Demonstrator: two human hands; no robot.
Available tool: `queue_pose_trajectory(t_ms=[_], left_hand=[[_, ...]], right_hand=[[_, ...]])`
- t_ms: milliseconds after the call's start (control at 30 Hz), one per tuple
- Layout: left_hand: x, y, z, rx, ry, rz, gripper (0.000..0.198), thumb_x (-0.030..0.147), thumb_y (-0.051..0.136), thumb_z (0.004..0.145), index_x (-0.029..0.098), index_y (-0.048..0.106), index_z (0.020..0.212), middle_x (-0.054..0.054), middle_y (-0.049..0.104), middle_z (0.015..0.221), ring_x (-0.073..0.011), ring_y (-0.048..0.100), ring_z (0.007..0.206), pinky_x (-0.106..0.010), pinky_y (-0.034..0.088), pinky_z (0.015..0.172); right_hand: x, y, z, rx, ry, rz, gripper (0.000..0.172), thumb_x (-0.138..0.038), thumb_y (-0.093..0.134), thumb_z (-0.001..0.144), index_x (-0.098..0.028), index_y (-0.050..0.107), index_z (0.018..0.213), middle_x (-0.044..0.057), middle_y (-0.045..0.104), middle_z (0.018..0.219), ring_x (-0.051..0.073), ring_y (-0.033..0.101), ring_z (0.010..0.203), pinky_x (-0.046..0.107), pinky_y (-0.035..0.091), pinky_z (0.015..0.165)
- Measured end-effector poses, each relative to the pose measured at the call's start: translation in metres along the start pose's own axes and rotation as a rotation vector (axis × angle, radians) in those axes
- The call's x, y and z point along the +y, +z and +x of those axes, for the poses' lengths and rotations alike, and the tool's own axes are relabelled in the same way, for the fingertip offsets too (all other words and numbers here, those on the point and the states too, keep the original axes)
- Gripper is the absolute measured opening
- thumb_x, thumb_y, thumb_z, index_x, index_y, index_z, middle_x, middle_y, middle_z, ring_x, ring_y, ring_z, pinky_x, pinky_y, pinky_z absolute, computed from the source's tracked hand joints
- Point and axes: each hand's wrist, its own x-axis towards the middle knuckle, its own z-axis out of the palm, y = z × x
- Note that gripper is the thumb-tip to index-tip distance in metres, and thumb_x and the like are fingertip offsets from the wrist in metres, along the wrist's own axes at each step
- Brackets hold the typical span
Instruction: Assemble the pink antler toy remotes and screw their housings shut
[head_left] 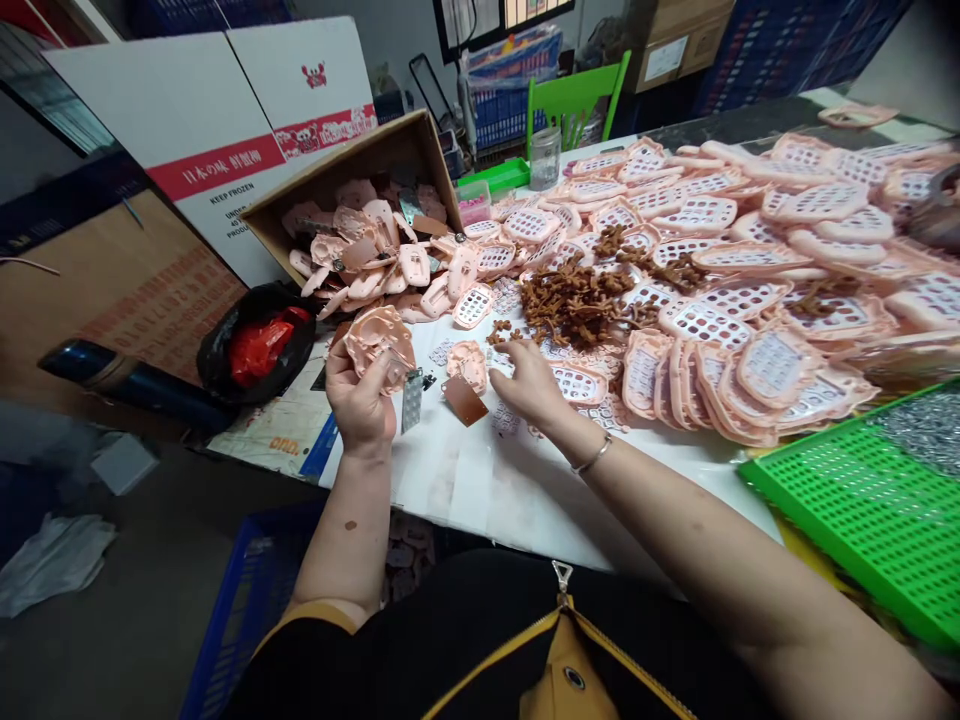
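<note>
My left hand [361,400] grips a pink plastic shell [381,345], its inner side up. A small grey-green plate [412,400] hangs beside that shell. My right hand [529,380] reaches over the white table top [439,480], thumb and forefinger apart near small brown pieces [504,331]; nothing shows between them. Between the hands lies another pink shell [467,364] with a brown board [465,400] against its lower edge. Behind my right hand is a heap of brown pieces [577,300].
A tipped carton [349,160] spills pink shells at the back left. Many pink shells with button grids [709,310] cover the right side. A green tray [847,500] sits at the right front, a black bag [217,345] and dark bottle [135,385] at the left.
</note>
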Motion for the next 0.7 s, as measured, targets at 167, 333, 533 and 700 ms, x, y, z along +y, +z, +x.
queue_pose_trajectory(t_ms=[167, 333, 533, 700], left_hand=[[0.015, 0.018, -0.014, -0.125, -0.079, -0.089, 0.031, 0.027, 0.078, 0.067, 0.026, 0.068, 0.097, 0.000, 0.069, 0.096, -0.0194, 0.065, 0.098, -0.037, 0.050, 0.098], [0.024, 0.021, -0.012, -0.148, 0.008, -0.152, 0.031, 0.021, 0.077, 0.067, 0.029, 0.070, 0.096, 0.001, 0.069, 0.097, -0.0176, 0.065, 0.098, -0.036, 0.050, 0.099], [0.033, 0.017, -0.014, -0.148, 0.003, -0.077, 0.027, 0.029, 0.077, 0.068, 0.030, 0.070, 0.094, 0.001, 0.069, 0.094, -0.0191, 0.065, 0.098, -0.038, 0.050, 0.098], [0.034, 0.025, -0.029, -0.146, -0.137, -0.005, 0.035, 0.038, 0.077, 0.067, 0.029, 0.069, 0.100, -0.001, 0.069, 0.094, -0.0214, 0.065, 0.097, -0.040, 0.052, 0.095]], right_hand=[[-0.006, 0.015, -0.016, -0.213, -0.121, 0.051, 0.068, -0.016, 0.075, 0.061, -0.024, 0.058, 0.127, 0.007, 0.059, 0.132, 0.028, 0.054, 0.123, 0.043, 0.042, 0.107], [0.004, 0.036, -0.018, -0.278, -0.121, 0.098, 0.064, -0.016, 0.071, 0.068, -0.018, 0.054, 0.130, 0.010, 0.065, 0.115, 0.023, 0.063, 0.103, 0.042, 0.050, 0.097], [0.000, 0.042, -0.025, -0.348, -0.155, 0.212, 0.068, -0.022, 0.076, 0.065, -0.020, 0.054, 0.130, 0.011, 0.060, 0.127, 0.023, 0.060, 0.111, 0.041, 0.048, 0.100], [-0.028, 0.037, -0.046, -0.414, -0.111, 0.503, 0.059, -0.036, 0.075, 0.070, -0.023, 0.056, 0.124, 0.004, 0.066, 0.116, 0.019, 0.062, 0.108, 0.033, 0.050, 0.097]])
